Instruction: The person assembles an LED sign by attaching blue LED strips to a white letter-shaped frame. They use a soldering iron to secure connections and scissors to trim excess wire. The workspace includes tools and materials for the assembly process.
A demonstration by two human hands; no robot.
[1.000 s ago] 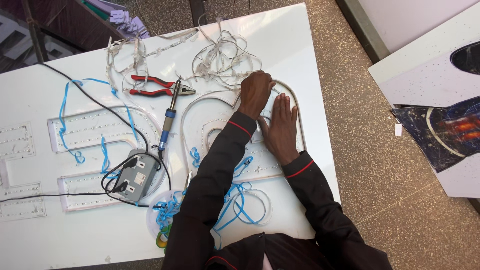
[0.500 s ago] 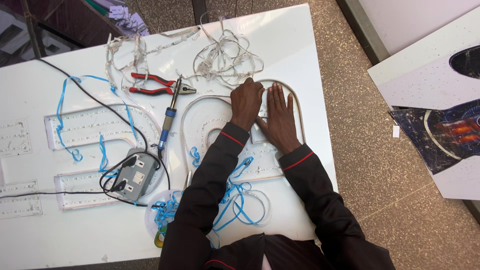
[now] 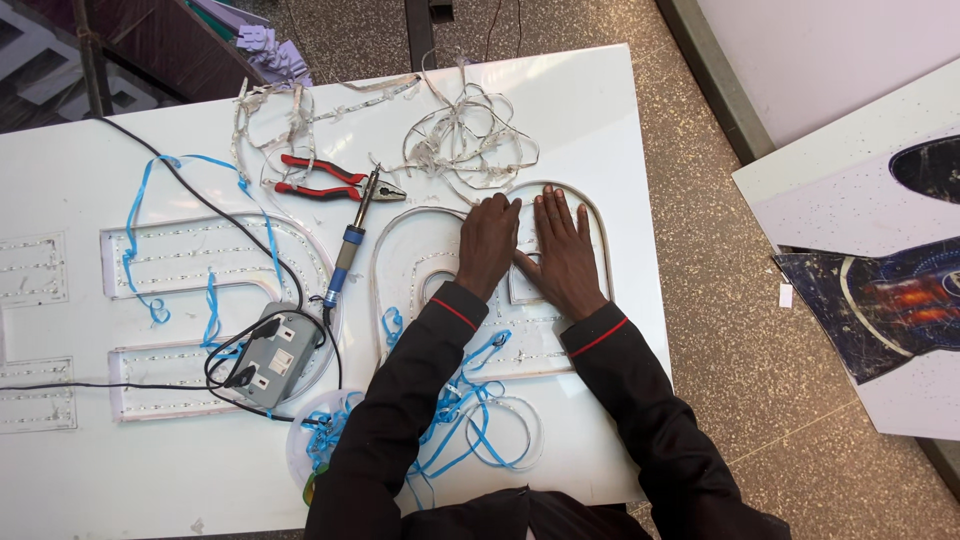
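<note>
A speckled brown stone floor takes up the right side of the room, with a pale wall at the top right and printed white boards lying flat on the floor beside the bench. The big white table fills most of the view from the left edge across to the middle. On it lie white letter-shaped sign trays: a large one at the left with rows of small lights inside, smaller pieces at the far left edge, and a rounded tray in front of the person. Both dark sleeves with red cuffs reach up from the bottom edge. The left hand and the right hand rest flat, palms down and fingers spread, side by side inside the rounded tray, pressing on its floor; neither one grips anything. A tangle of clear light strip sits just above the hands. Loose blue ribbon curls near the left sleeve and over the left tray. A grey power strip with black cables sits on the left tray. A blue-handled soldering iron lies beside red-handled pliers, well clear of the hands.
</note>
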